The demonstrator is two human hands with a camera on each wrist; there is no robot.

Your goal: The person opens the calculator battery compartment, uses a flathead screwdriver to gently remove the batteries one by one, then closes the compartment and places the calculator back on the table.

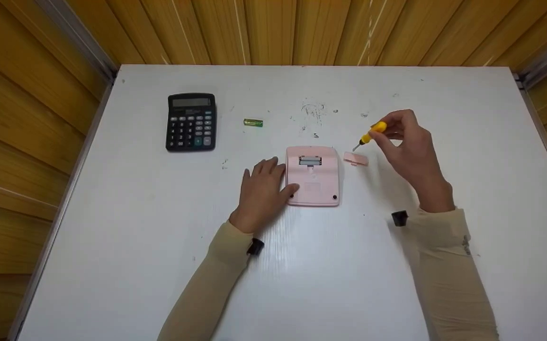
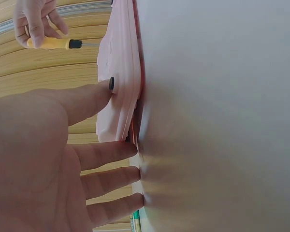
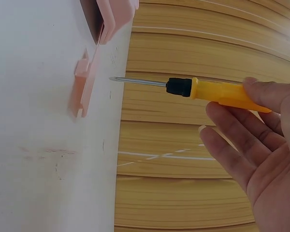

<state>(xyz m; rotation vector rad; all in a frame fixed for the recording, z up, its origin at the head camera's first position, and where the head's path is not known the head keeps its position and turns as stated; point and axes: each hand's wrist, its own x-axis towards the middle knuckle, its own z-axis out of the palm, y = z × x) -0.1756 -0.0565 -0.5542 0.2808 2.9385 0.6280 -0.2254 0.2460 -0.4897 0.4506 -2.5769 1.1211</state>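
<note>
The pink device (image 1: 318,179) is laid back-up on the table (image 1: 339,265); the left hand (image 1: 264,187) is set beside it, fingers extended, thumb rested on its near left corner. The screwdriver (image 1: 367,135) is pinched in the right hand (image 1: 413,154), its tip held apart from the cover (image 1: 356,158). Opening is judged complete: the cover is off, apparent cells (image 1: 310,160) are exposed, refitting is undone. Farther off, a loose battery (image 1: 253,122) and a calculator (image 1: 191,122) are seen.
</note>
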